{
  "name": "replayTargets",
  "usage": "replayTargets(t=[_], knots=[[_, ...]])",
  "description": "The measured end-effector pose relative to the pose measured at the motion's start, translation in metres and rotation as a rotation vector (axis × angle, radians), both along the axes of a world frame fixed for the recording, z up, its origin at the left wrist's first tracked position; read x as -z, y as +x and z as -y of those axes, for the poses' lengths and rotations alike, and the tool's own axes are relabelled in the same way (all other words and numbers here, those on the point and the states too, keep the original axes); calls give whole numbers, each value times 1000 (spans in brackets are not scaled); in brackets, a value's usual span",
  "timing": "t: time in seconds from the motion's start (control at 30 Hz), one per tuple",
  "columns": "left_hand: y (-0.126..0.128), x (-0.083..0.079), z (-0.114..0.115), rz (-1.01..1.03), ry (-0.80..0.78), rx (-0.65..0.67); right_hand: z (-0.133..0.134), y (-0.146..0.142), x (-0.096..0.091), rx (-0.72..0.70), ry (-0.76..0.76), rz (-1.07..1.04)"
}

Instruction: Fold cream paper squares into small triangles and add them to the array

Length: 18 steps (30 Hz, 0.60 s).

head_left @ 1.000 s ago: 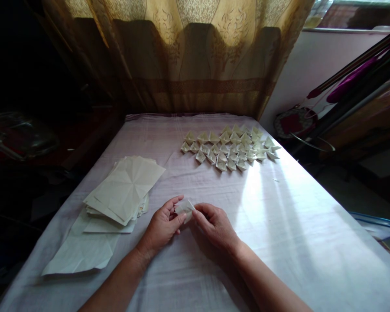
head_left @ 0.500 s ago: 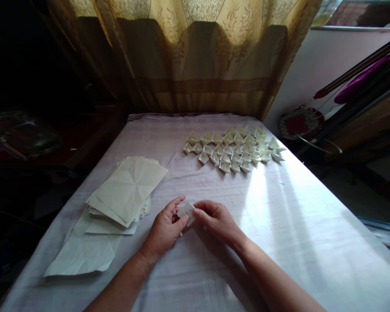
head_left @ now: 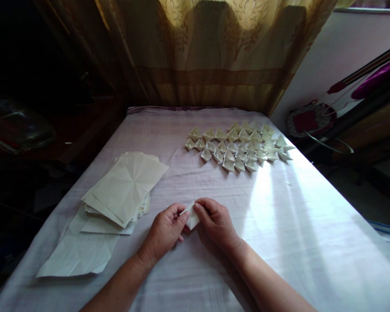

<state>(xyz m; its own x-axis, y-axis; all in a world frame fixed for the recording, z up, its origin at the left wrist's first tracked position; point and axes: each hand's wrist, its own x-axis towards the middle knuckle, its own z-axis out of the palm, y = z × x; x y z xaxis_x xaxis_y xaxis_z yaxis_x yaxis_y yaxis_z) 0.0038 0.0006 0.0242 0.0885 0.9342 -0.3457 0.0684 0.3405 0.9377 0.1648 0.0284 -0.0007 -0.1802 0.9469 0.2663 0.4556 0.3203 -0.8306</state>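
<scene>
Between my two hands is a small folded piece of white paper [head_left: 192, 218], held just above the cloth near the middle of the table. My left hand [head_left: 169, 226] pinches its left side, thumb on top. From the right, my right hand [head_left: 215, 220] grips the upper right edge between thumb and curled fingers. Farther back stand several folded paper boats [head_left: 230, 156], set close together in rough rows. Left of my hands lies a stack of creased paper sheets [head_left: 130, 186], with a longer loose sheet [head_left: 74, 255] partly under it.
A pale checked cloth [head_left: 169, 286] covers the table. Behind it hangs a gold patterned curtain [head_left: 208, 52]. Past the right edge are a patterned bag [head_left: 307, 121] and a purple item [head_left: 377, 80]. A clear plastic-looking thing [head_left: 19, 125] sits in the dark at left.
The folded paper has turned a little and its shape looks different. My left fingers have curled in closer, and my right hand has shifted its grip. The view has tilted slightly downward.
</scene>
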Motion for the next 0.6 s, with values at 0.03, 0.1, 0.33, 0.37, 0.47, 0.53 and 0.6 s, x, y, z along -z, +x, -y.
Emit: replayTargets(t=[0.03,0.1,0.33,0.37,0.47,0.53,0.6], knots=[[0,-1,0,-6,2,-5,0,0,0,-7,5,7],[1,-3,-1,-12,-3,-26,0,1,1,-22,13,18],[1,5,-2,-39,-76,-57,2,0,0,-15,34,20],[0,6,-2,-36,-84,-52,2,0,-1,-17,37,19],[-2,8,-2,-40,-103,-35,2,0,-1,-22,52,16],[-3,9,-2,-57,-109,-28,2,0,0,-12,61,16],[-3,9,-1,-82,-93,-27,1,0,0,6,67,18]])
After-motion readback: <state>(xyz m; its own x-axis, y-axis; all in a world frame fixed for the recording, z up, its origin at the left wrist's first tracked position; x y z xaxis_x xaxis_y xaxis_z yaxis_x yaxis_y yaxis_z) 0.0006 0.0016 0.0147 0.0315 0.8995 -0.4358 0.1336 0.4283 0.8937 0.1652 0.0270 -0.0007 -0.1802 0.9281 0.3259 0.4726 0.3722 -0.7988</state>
